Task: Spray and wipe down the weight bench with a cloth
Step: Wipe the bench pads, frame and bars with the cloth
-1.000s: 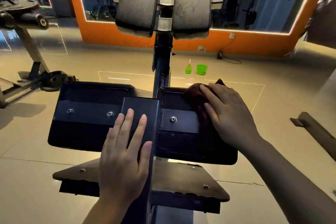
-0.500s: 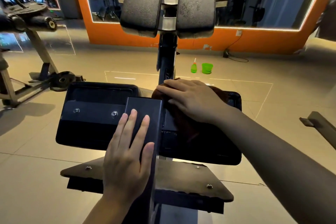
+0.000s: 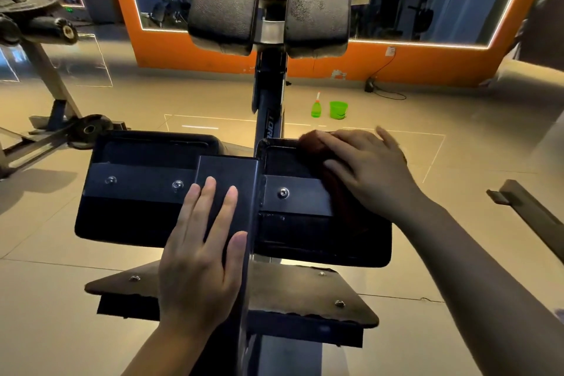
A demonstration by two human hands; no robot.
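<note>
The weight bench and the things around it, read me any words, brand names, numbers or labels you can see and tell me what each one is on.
"ORM", partial white lettering running down the bench's centre post; the rest is cut off by the pad.
Spray bottle: any label is too small to read.
Green bucket: no text visible.
Wall plate on the orange wall: blurred, unreadable.

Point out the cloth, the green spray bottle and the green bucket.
cloth (image 3: 314, 146): head view, bunched dark end beyond the fingertips.
green spray bottle (image 3: 316, 109): head view, its green body, on the floor.
green bucket (image 3: 338, 110): head view, its front wall.
</note>
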